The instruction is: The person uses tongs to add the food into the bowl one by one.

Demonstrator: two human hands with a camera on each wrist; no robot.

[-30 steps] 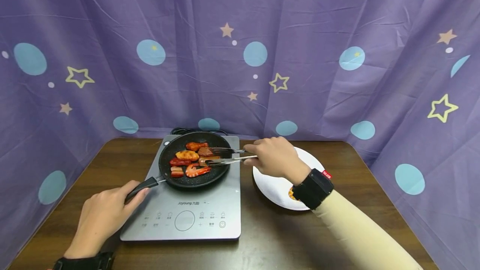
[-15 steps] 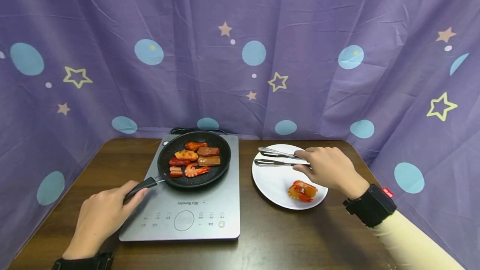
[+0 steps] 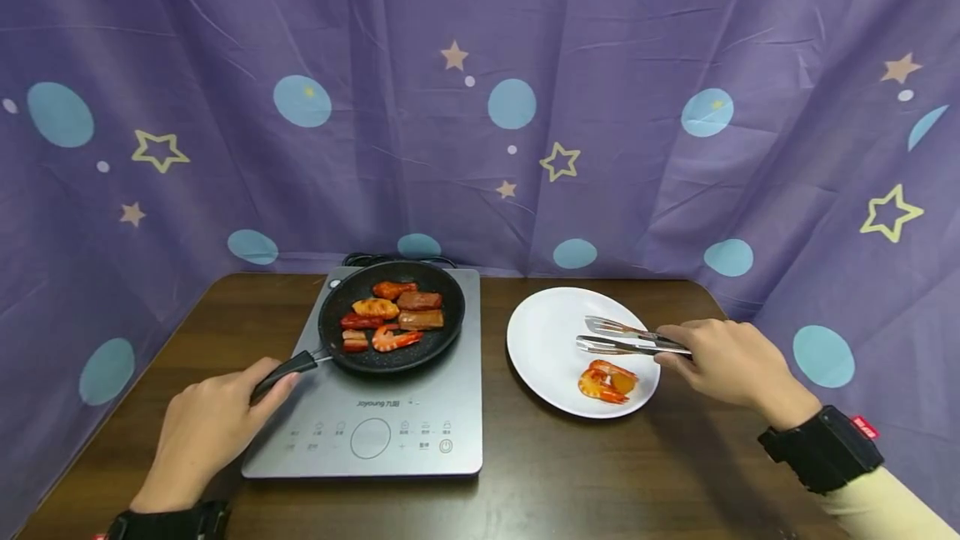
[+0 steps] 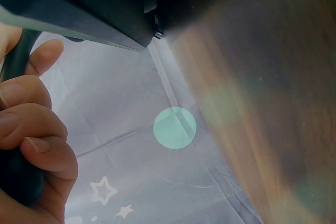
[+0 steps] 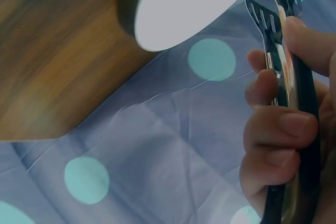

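Tongs (image 3: 630,347) have moved rightward, right hand (image 3: 731,361) gripping them — dipping could knock the shrimp (image 3: 621,379); left hand (image 3: 210,419) grips the pan handle (image 3: 288,373).

Chunky black right wristband (image 3: 821,450), small red tag (image 3: 866,427) at its edge, cream sleeve (image 3: 892,502) behind it, black left wristband (image 3: 167,525).

Tongs (image 3: 611,346): glints caught
Bench (image 3: 600,465): softly lit, shadow cast at R
Plate (image 5: 194,6): rendered v. bright, R wrist cam
Curtain (image 4: 113,103): washed out by haze, L wrist cam
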